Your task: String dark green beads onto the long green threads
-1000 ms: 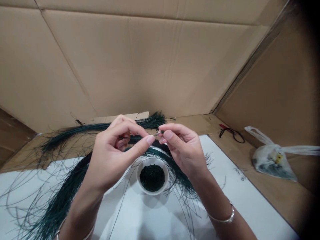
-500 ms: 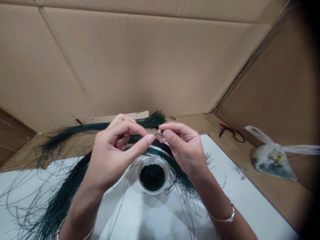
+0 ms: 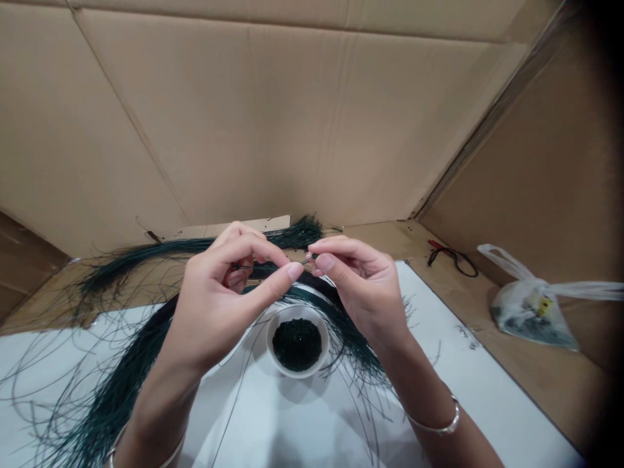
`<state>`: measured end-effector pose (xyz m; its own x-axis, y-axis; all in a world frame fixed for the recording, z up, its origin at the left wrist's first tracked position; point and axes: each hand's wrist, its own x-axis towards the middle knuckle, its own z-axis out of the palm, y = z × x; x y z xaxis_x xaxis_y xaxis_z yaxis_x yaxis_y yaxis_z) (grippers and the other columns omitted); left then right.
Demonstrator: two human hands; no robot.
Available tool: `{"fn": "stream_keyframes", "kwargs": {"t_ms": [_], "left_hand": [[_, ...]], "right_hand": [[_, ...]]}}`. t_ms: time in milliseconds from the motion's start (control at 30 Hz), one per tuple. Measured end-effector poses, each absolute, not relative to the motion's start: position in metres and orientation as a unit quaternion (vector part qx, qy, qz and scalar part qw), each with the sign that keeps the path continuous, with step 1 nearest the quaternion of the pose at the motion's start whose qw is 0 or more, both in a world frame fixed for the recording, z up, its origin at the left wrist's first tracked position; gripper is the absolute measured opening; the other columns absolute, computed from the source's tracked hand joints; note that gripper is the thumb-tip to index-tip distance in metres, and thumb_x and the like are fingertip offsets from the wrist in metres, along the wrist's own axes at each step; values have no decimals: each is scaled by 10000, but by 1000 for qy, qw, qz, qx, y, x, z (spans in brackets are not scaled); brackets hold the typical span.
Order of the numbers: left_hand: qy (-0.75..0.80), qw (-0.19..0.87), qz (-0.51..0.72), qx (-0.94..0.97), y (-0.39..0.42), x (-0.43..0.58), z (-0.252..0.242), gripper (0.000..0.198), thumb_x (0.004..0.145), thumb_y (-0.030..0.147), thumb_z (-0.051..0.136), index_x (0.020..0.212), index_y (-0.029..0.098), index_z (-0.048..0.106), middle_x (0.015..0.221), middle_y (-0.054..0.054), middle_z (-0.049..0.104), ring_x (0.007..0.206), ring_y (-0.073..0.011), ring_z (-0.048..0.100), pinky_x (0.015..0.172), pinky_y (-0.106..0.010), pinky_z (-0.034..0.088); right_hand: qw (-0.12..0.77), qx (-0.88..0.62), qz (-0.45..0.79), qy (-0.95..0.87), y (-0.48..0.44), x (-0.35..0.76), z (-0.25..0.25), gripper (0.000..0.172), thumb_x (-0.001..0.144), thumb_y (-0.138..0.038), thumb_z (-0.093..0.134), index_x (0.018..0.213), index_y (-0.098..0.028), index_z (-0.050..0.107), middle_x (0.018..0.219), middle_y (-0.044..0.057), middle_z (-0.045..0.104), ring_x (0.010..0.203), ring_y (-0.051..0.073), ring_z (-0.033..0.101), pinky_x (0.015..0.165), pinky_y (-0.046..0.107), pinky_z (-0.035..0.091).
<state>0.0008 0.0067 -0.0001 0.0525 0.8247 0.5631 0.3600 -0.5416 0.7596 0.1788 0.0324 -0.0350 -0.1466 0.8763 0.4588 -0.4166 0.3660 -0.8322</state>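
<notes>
From my head view, my right hand (image 3: 363, 296) sits as a moment ago, fingers (image 3: 324, 262) pinched on a thin dark-green strand (image 3: 307, 259). My left hand (image 3: 219, 305) curls nearby, its grip unclear, above a small white bowl (image 3: 298, 375) of dark-green beads (image 3: 296, 345).

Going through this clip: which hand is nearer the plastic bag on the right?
The right hand is nearer, to the left of the plastic bag. The left hand is farther away, beyond the right hand from the bag.

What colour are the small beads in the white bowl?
Dark green beads, best seen in the head view.
</notes>
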Motion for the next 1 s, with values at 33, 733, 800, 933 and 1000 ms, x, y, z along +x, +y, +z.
{"fn": "stream_keyframes", "kwargs": {"t_ms": [33,733,800,933,1000], "left_hand": [[429,217,538,692,7,1,0,87,830,223,799,775,236,733,820,23,545,629,-70,416,483,-236,274],[432,228,521,700,7,0,1,97,828,232,800,756,229,734,805,25,545,604,-67,386,474,-249,237],[430,228,522,701,7,0,1,94,830,224,796,759,230,735,804,25,546,607,-69,391,477,-249,240],[428,230,521,702,6,-1,2,99,830,223,798,755,228,733,797,21,542,609,-75,386,478,-254,236],[430,230,519,703,6,-1,2,104,828,226,799,750,227,730,795,21,543,610,-76,386,477,-255,233]], "right_hand": [[622,-211,512,-553,32,179,-34,160,897,-180,789,926,-329,841,937,-42,777,862,70,709,785,160,576],[573,-264,539,-558,32,186,-27,54,833,-259,842,885,-260,826,840,5,795,745,140,723,733,289,610],[567,-260,548,-558,33,187,-29,63,831,-268,845,890,-257,826,845,8,796,761,145,731,755,298,614],[562,-254,557,-557,34,188,-29,59,830,-267,848,884,-261,824,856,7,798,781,146,740,768,292,618],[560,-248,560,-558,33,187,-28,54,832,-256,847,878,-267,823,857,0,798,777,134,739,756,271,616]]}}
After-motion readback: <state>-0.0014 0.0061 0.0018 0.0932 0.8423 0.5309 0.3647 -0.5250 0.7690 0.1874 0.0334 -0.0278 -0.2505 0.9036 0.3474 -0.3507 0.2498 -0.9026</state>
